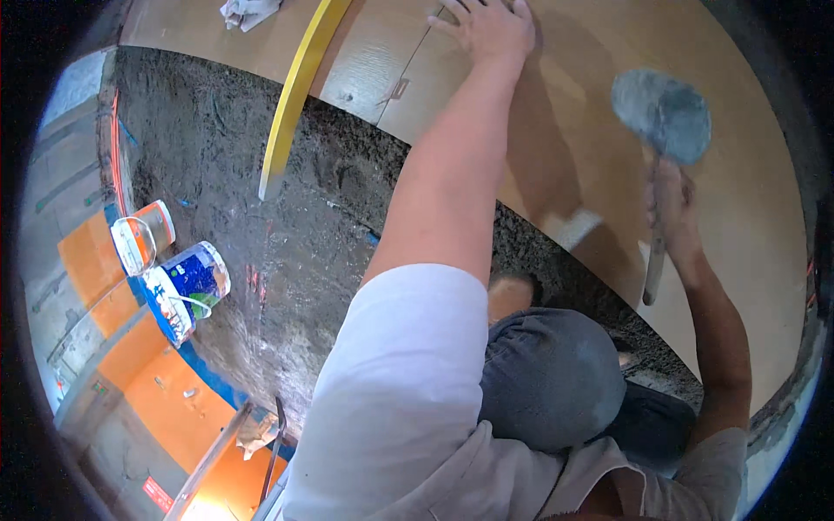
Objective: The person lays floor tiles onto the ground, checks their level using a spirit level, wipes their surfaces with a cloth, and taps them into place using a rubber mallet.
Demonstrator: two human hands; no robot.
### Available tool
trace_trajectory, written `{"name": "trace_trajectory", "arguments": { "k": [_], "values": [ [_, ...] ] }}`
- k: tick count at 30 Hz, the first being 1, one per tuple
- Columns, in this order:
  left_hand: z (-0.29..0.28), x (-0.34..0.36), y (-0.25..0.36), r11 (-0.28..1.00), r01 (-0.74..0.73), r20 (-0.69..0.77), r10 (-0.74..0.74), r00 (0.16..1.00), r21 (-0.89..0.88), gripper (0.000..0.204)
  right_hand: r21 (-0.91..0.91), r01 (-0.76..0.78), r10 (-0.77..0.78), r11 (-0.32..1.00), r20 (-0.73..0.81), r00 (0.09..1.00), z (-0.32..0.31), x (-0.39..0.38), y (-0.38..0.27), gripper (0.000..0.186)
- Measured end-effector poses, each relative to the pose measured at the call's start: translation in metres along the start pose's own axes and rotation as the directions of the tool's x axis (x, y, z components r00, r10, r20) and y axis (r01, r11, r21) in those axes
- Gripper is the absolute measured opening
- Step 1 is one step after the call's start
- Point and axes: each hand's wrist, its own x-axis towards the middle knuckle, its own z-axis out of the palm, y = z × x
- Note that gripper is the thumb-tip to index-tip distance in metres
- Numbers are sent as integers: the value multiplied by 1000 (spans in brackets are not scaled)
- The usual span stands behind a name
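My left hand [491, 33] lies flat with fingers spread on the tan floor tiles [565, 78], my arm stretched far forward. My right hand [673, 208] is closed round the handle of a mallet [665, 117]. Its wide grey head, worn and dusty, points away from me over the tiles, and the handle's end sticks out below my fist. Whether the head touches the tile, I cannot tell. Left of my left hand, a long yellow straightedge [300, 91] reaches from the tiles out over the dark mortar bed [234, 165].
Two buckets stand at the left, one orange and white [143, 236], the other blue and white [187, 286]. A crumpled white cloth or paper [249, 12] lies on the far tiles. My bent knee [556, 378] is below the tile edge. Orange sheeting [169, 395] is at lower left.
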Motion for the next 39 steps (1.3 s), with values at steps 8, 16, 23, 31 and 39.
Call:
{"name": "trace_trajectory", "arguments": {
  "k": [8,16,23,31,39],
  "values": [
    [3,1,-2,999,11,43,-9,999,-43,61,-166,-21,57,986,213,975,12,-17,35,35],
    [12,0,-1,1000,4,-4,-4,1000,-9,61,-121,-23,39,992,128,991,-1,-33,49,43],
    [44,9,-10,998,-56,-146,51,988,-32,62,-155,-10,22,988,77,997,-13,-41,66,45],
    [33,7,-6,999,-21,-38,22,999,34,62,57,31,-33,998,37,999,-33,-43,52,29],
    [54,9,-16,985,-106,-284,142,948,139,50,-162,-25,34,986,54,998,-79,-83,72,47]
  ]
}}
